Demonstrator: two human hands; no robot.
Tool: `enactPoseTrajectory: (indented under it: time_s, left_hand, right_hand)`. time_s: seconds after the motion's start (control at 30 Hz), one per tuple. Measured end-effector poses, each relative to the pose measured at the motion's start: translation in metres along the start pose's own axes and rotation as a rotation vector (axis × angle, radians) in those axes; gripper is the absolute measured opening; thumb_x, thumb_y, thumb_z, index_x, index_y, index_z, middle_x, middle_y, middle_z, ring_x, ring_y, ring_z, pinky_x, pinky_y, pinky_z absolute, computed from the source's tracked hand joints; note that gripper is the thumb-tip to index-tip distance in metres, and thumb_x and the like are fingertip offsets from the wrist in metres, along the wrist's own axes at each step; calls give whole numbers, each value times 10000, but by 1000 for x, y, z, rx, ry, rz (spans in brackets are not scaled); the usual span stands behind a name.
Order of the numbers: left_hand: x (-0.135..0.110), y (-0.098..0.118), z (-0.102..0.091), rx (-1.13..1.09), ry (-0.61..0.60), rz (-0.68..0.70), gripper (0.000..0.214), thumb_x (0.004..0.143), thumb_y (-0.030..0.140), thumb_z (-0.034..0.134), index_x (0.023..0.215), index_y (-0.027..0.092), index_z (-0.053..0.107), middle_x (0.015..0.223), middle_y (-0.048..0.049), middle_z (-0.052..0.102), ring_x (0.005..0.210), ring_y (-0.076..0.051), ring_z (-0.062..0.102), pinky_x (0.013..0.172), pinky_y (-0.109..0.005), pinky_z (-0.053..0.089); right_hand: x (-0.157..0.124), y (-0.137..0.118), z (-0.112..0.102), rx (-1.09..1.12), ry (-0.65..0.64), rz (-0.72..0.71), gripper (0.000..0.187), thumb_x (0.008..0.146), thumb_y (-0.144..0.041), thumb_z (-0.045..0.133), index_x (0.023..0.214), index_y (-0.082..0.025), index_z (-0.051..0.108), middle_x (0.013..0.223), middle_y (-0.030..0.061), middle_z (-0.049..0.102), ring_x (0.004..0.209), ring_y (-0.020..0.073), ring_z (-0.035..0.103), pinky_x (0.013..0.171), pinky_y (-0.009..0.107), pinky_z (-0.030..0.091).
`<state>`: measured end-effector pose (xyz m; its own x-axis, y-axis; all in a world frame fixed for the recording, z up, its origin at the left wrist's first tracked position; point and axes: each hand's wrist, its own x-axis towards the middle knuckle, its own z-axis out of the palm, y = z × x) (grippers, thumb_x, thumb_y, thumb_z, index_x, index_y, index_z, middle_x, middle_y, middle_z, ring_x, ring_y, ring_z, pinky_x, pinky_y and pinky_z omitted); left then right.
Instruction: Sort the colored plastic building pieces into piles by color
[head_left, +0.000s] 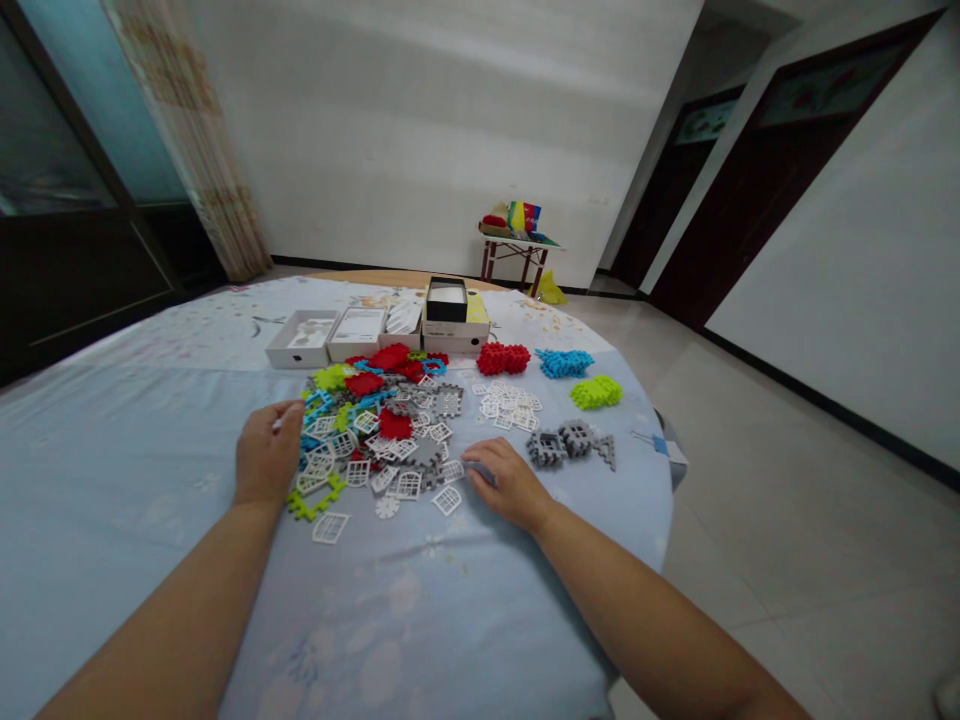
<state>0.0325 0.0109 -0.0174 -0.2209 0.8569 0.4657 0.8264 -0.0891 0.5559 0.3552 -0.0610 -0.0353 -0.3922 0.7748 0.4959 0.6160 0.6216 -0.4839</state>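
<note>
Your right hand [506, 482] has its fingers pinching a small grey plastic piece [481, 471] at the right edge of a jumbled pile of red, blue, green, grey and white plastic pieces [395, 425]. Your left hand [268, 455] curls at the pile's left edge, its grip unclear. Beyond, a white rectangular box [442, 342] bears print too small to read.

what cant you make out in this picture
- Head view: whether the left hand holds anything; its curled fingers hide the spot.
- Head view: the full shape of the grey piece in the right hand; the fingers cover part of it.
- Head view: the lower pieces in the mixed pile; those on top hide them.
- Head view: the print on the white box; too small to read.
</note>
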Motion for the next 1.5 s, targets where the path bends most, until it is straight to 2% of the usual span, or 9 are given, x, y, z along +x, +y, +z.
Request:
enactPoseTrajectory:
  time_s: [0.07, 0.13, 0.23, 0.33, 0.47, 0.8, 1.1, 1.3, 1.5]
  left_hand:
    - [-4, 21, -3, -18, 17, 108, 412, 844, 420, 336, 1040, 134, 558, 1070, -78, 572, 1032, -198, 493, 912, -327, 399]
    - [-10, 46, -3, -50, -36, 279, 389, 833, 415, 368, 1027, 147, 572, 1074, -84, 583, 1057, -199, 490, 971, -335, 352]
    - [-22, 79, 1, -41, -357, 511, 393, 824, 415, 384, 1067, 181, 585, 1119, -81, 596, 1087, -209, 488, 986, -357, 336]
    - [-30, 97, 8, 79, -651, 653, 424, 802, 399, 422, 1159, 212, 554, 1209, -80, 569, 1138, -231, 465, 1011, -400, 299]
    - [-24, 103, 11, 220, -835, 698, 473, 759, 359, 468, 1207, 218, 523, 1270, -81, 533, 1185, -248, 434, 1030, -419, 268]
    - [-5, 113, 22, 367, -899, 715, 503, 652, 248, 530, 1154, 258, 557, 1216, -88, 558, 1161, -259, 455, 1037, -526, 171]
    - [4, 118, 20, 414, -966, 657, 487, 622, 400, 576, 1077, 231, 605, 1110, -93, 572, 1106, -294, 463, 970, -466, 291]
    - [7, 117, 16, 387, -946, 587, 513, 586, 409, 604, 1053, 202, 563, 1125, -91, 571, 1076, -277, 483, 951, -417, 329]
    - [16, 145, 19, 260, -857, 582, 569, 637, 503, 557, 1118, 202, 519, 1185, -93, 558, 1105, -266, 490, 960, -374, 333]
  right_hand:
    - [1, 0, 2, 6, -10, 11, 237, 803, -144, 503, 1019, -188, 591, 994, 85, 616, 989, 181, 520, 881, 349, 412]
    - [1, 1, 4, 7, -10, 33, 228, 800, -137, 503, 1003, -184, 596, 981, 82, 620, 980, 178, 522, 876, 340, 411]
    - [3, 2, 6, 2, -3, 66, 212, 800, -134, 504, 982, -174, 603, 961, 78, 624, 957, 172, 526, 867, 325, 410]
    - [5, 3, 8, -8, -20, 79, 202, 793, -129, 513, 965, -178, 607, 947, 72, 628, 945, 171, 531, 859, 321, 406]
    - [6, 5, 10, -18, -34, 83, 193, 781, -125, 531, 951, -179, 607, 944, 71, 630, 948, 174, 535, 853, 324, 402]
    - [7, 6, 10, -18, -50, 92, 188, 778, -131, 534, 937, -177, 623, 935, 59, 631, 935, 167, 527, 856, 308, 390]
    - [7, 6, 8, -3, -65, 97, 199, 778, -136, 530, 947, -180, 627, 946, 55, 624, 941, 166, 518, 853, 300, 389]
    - [8, 9, 6, 28, -73, 76, 197, 772, -141, 547, 951, -164, 626, 934, 64, 628, 933, 163, 519, 857, 298, 387]
    - [10, 10, 5, 27, -85, 101, 211, 784, -189, 547, 974, -163, 637, 956, 73, 627, 947, 169, 516, 855, 289, 391]
